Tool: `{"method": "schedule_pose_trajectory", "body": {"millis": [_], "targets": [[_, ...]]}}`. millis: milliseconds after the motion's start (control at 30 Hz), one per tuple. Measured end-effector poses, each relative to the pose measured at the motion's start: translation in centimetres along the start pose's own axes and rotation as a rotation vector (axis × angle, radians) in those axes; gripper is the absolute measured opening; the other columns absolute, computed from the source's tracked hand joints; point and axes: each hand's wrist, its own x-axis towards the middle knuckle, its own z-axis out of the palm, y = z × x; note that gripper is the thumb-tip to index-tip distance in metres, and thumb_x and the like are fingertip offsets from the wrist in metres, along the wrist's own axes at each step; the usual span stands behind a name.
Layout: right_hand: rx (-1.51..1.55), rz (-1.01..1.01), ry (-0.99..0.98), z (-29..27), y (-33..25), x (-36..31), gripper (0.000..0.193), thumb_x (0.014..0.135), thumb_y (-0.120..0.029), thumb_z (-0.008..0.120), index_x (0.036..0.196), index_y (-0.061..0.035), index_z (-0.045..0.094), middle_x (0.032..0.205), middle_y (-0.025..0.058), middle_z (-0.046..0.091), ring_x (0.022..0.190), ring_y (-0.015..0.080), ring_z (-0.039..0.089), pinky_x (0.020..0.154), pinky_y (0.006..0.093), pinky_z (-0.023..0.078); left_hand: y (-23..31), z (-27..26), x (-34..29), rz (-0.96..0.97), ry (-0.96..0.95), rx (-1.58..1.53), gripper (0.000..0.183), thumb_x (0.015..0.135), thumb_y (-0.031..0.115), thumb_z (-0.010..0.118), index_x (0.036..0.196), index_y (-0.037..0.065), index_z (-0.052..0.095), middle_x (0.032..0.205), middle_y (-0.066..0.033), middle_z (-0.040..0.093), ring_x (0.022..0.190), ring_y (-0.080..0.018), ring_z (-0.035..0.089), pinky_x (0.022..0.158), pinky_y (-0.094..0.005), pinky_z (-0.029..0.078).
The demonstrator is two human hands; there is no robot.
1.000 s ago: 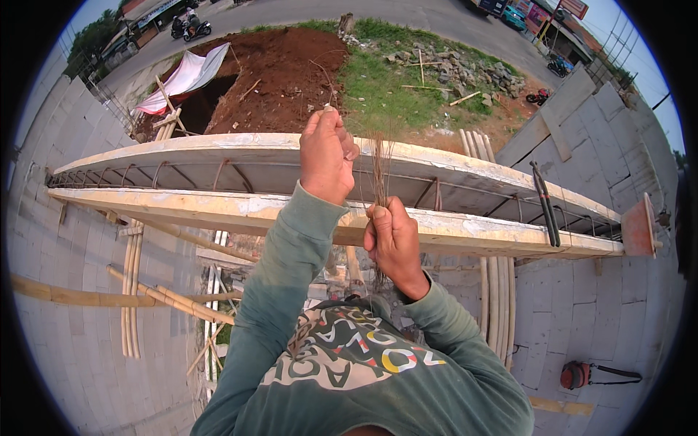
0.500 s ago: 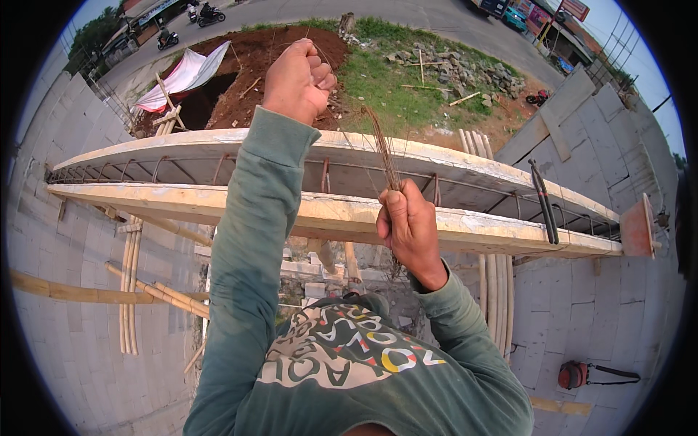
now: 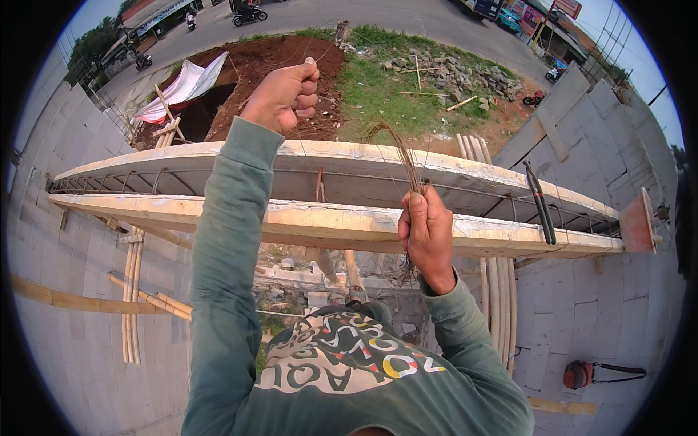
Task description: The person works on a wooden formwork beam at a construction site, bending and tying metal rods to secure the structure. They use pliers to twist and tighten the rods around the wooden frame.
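Observation:
My right hand [image 3: 427,236] is closed round a bundle of thin brown tie wire [image 3: 408,161], held upright above the near plank. The bundle's upper end bends over to the left, and loose ends hang below my fist. My left hand [image 3: 285,100] is raised beyond the far plank, thumb and fingers pinched together. Faint thin strands show by its fingertips, so it seems to grip a wire. Under my hands runs a long wooden form of a near plank [image 3: 320,220] and a far plank [image 3: 349,151], with a steel rebar cage [image 3: 320,185] between them.
Dark-handled pincers [image 3: 540,203] lie across the planks at right, near an orange board [image 3: 637,224] at the form's end. Block walls [image 3: 582,291] flank both sides. Bamboo poles [image 3: 496,305] stand below. A red tool with a strap [image 3: 579,374] is at lower right. Rubble [image 3: 465,76] lies beyond.
My left hand has moved left and slightly down. The right hand has shifted right with the wire bundle, whose top now curves over more. Motorcycles on the road have moved.

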Motion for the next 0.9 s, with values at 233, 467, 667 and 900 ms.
{"method": "schedule_pose_trajectory", "body": {"millis": [233,467,667,900], "targets": [[0.081,-0.012,0.027,2.3,0.5,0.8,0.026,0.107,-0.023,0.047,0.096,-0.0022,0.057,0.054,-0.0019,0.05,0.044,0.0037,0.043,0.04,0.022,0.033,-8.2,5.4,-5.9,-0.127,-0.178,0.061,0.031,0.104,0.036,0.053,0.083,0.012,0.053,0.057,0.0106,0.03,0.046,-0.0033,0.024,0.043,-0.0237,0.022],[0.041,-0.102,0.054,2.8,-0.5,2.1,0.024,0.106,-0.021,0.048,0.096,-0.0021,0.057,0.054,-0.0011,0.052,0.044,0.0045,0.046,0.041,0.0226,0.034,-8.9,7.2,-5.9,-0.013,-0.138,0.107,0.035,0.103,0.032,0.052,0.081,0.005,0.056,0.065,0.0055,0.043,0.05,-0.0037,0.029,0.043,-0.0251,0.024],[-0.077,-0.157,0.156,2.5,-0.8,2.5,0.024,0.106,-0.02,0.048,0.094,-0.002,0.057,0.053,0.0026,0.056,0.045,0.0064,0.051,0.042,0.0241,0.038,-9.6,8.4,-4.6,0.305,0.043,0.226,0.029,0.102,0.024,0.05,0.077,0.009,0.052,0.066,0.0064,0.041,0.054,-0.0018,0.032,0.046,-0.0213,0.024],[-0.111,-0.1,0.141,1.8,-1.5,2.7,0.027,0.107,-0.02,0.046,0.09,-0.0012,0.055,0.051,0.0023,0.055,0.043,0.0083,0.052,0.042,0.0265,0.04,-10.7,11.3,-2.2,0.744,0.391,0.563,0.04,0.101,0.023,0.048,0.071,-0.004,0.052,0.055,-0.0161,0.051,0.052,-0.0277,0.048,0.055,-0.0458,0.04]]}}
